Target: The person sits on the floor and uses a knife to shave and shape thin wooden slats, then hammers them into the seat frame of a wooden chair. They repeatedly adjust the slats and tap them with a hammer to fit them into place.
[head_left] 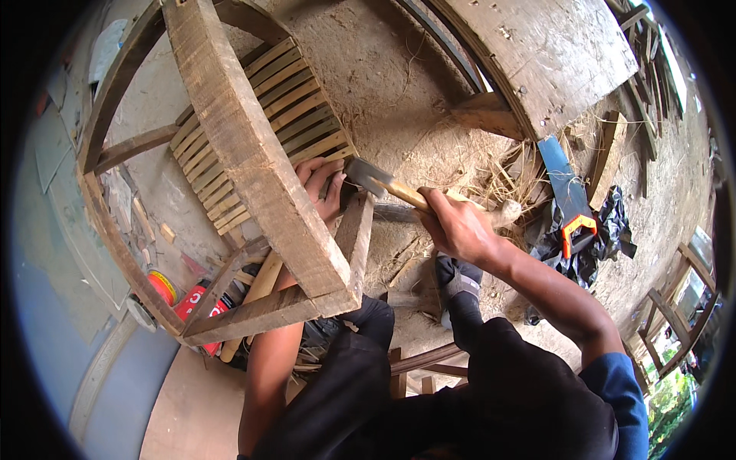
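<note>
My right hand (458, 228) is wrapped round the wooden handle of a hammer (368, 177). The hammer's dark metal head is right beside the fingertips of my left hand (322, 185), at a corner of a rough wooden frame (241, 130). My left arm passes under the frame's thick near beam, which hides part of it. The left fingers are bent together at the end of a slatted wooden panel (295, 103); whatever they pinch is too small or hidden to make out. The frame stands tilted in front of me, with its slats on the far side.
A hand saw (566, 180) with a blue blade and orange handle lies at right by crumpled black plastic (613, 222). A worn wooden board (552, 57) stands beyond. Red containers (195, 303) sit at lower left. Offcuts and fibres litter the ground, and my shod foot (458, 287) is close by.
</note>
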`<state>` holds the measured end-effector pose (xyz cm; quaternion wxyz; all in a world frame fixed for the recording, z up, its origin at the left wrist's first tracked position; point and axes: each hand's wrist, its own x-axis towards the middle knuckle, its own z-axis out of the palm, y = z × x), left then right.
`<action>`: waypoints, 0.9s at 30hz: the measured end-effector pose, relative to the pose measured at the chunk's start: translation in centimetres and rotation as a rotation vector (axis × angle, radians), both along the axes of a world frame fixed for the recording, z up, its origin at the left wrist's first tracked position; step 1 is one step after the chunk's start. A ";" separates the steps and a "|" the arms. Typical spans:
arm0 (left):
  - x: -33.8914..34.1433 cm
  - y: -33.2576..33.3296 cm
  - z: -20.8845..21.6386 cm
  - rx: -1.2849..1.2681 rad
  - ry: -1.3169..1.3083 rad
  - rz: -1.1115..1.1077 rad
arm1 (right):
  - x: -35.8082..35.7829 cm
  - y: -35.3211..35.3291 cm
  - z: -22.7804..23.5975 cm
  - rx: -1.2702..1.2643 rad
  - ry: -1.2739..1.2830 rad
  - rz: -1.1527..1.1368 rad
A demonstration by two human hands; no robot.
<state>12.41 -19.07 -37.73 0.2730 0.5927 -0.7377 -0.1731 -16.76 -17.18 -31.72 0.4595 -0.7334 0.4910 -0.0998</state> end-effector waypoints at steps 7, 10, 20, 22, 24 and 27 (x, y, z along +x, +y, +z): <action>0.0 -0.1 0.3 -0.032 0.026 0.017 | -0.1 -0.7 0.4 0.007 0.050 0.109; -0.1 -0.3 0.4 -0.073 0.021 -0.014 | 0.0 -0.9 0.7 -0.123 -0.067 0.070; -1.3 0.1 1.9 -0.038 0.083 0.062 | 0.3 -0.3 0.9 -0.245 -0.231 0.005; -1.4 0.1 1.8 0.009 0.071 0.095 | 0.2 -0.3 0.4 -0.008 0.020 0.048; -1.4 0.2 1.6 0.038 0.120 0.124 | 0.0 -0.2 0.1 0.074 0.086 0.057; -1.3 0.4 1.4 0.135 0.428 0.201 | -0.1 0.1 0.0 -0.076 -0.135 -0.037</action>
